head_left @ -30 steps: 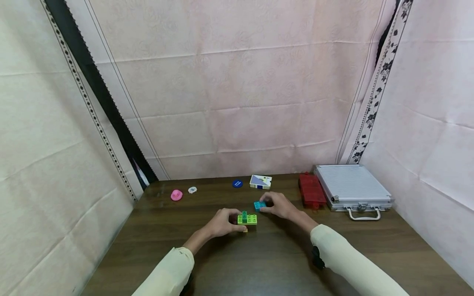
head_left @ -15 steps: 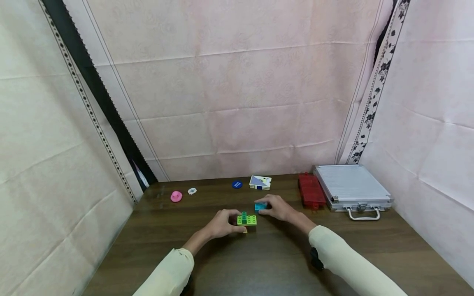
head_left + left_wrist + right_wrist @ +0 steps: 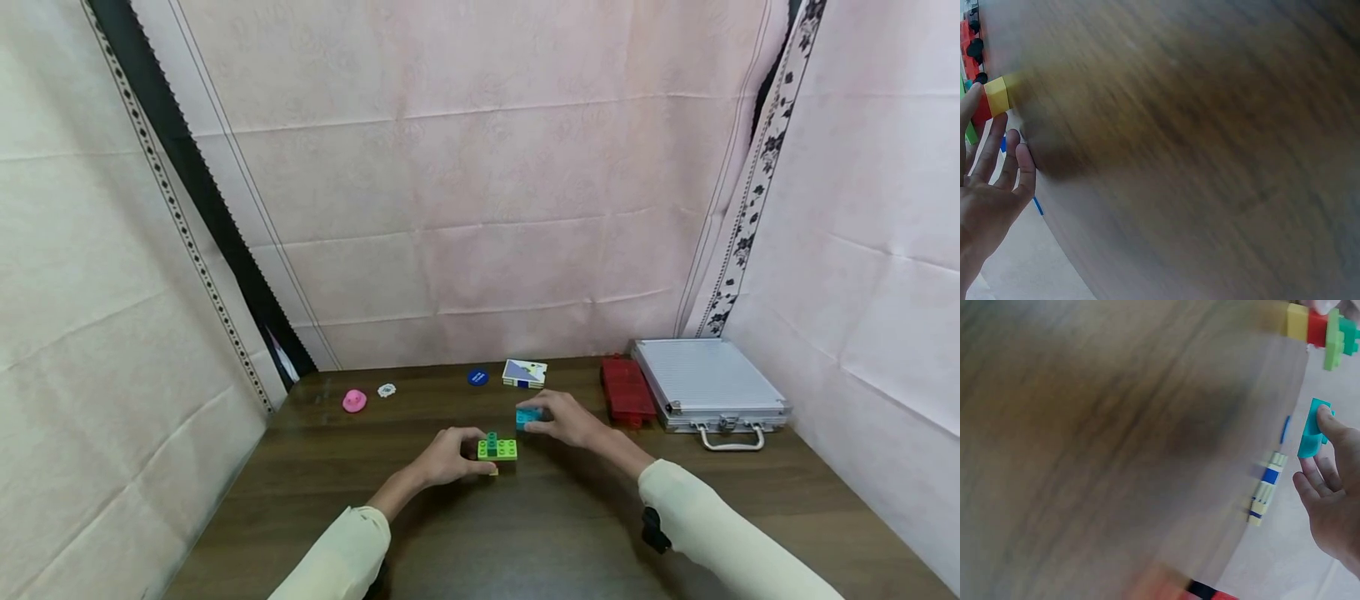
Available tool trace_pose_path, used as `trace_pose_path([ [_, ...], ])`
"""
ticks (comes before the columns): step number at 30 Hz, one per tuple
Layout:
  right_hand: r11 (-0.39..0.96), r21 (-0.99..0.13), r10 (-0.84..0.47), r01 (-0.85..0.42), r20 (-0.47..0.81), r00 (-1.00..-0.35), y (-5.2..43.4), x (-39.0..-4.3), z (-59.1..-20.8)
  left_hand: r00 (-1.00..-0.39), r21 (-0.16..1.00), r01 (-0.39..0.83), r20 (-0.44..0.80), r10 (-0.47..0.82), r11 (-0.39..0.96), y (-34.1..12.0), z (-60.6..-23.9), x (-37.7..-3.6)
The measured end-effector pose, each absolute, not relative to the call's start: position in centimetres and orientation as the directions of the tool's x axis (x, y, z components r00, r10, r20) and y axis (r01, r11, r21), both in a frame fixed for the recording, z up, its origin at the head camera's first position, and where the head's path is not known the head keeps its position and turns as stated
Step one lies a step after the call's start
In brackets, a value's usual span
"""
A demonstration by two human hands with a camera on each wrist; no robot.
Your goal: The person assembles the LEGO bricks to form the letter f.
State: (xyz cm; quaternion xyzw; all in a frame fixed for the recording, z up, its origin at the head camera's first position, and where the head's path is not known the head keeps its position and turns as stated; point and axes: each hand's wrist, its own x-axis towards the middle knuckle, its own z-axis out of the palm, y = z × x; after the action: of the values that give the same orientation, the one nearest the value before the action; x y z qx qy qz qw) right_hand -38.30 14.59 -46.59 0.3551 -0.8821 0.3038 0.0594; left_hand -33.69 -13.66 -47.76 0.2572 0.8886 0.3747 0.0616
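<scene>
1. The brown wooden table (image 3: 540,533) is the biggest thing here. Pink and cream cloth hangs behind it and at both sides.
2. A silver metal case (image 3: 705,385) with a handle lies flat at the far right of the table.
3. Both arms wear cream sleeves. They reach in from the near edge and bend toward the middle of the table.
4. A red block plate (image 3: 624,392) lies flat, touching the left side of the case.
5. The left hand (image 3: 448,457) rests low on the table. Its fingers curl round the stack of blocks (image 3: 497,448) from the left and grip it. In the left wrist view the other fingers are spread out and relaxed.
6. The right hand (image 3: 566,419) is a bit farther back. Its thumb and fingers pinch the teal block (image 3: 527,416) and hold it up in the air.
7. A small card box (image 3: 525,373) sits near the back wall, just behind the teal block.
8. The stack of blocks stands in the middle of the table. It is yellow and red at the bottom, with a light green plate and a small dark green block on top.
9. The teal block is just to the right of the stack and behind it, not touching it.
10. A pink toy (image 3: 354,401), a blue disc (image 3: 477,377) and a tiny white piece (image 3: 386,389) lie far back on the table.
</scene>
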Motion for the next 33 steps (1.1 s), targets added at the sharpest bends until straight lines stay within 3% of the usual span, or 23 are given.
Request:
trace_pose_path([
  [13,0.481,-0.477,-0.662,-0.735,0.352,-0.662,13.0,-35.9,-44.0,-0.851,0.698,0.423,0.086,0.518,0.578,-14.0,-48.1,-33.5],
  [33,0.45,-0.482,-0.703,-0.752,0.328,-0.631,10.7,-33.8,-43.4,-0.841,0.704,0.438,0.101,0.532,0.559,-13.8,-48.0,-33.7],
])
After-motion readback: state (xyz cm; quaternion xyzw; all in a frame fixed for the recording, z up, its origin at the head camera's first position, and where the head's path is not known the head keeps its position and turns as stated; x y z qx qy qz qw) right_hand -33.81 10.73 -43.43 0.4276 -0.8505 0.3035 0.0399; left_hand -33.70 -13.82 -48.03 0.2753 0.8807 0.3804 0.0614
